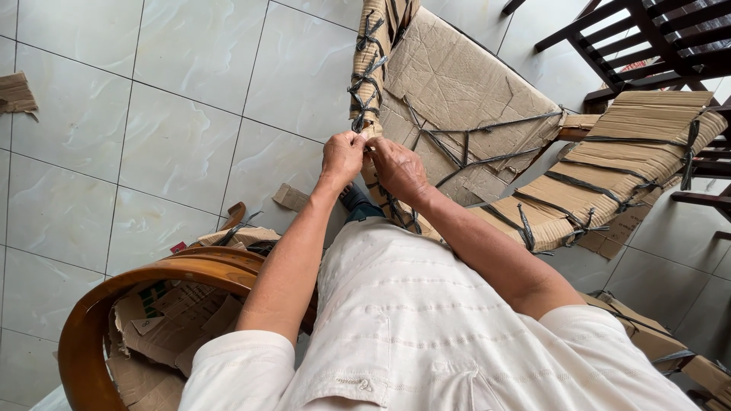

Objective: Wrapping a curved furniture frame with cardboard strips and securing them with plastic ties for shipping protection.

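A piece of furniture wrapped in brown cardboard [457, 84] and bound with dark plastic straps [365, 84] stands in front of me. My left hand [342, 157] and my right hand [398, 169] meet at the wrapped edge, fingers pinched together on a dark strap at the corrugated strip. Both hands are closed on the strap. A second cardboard-wrapped arm [632, 144] with straps extends to the right.
A curved wooden chair frame [152, 275] holding torn cardboard scraps [171, 335] sits at lower left. Dark wooden slatted furniture [655, 38] stands at top right. A cardboard scrap [15, 93] lies on the pale tiled floor [152, 114] at far left.
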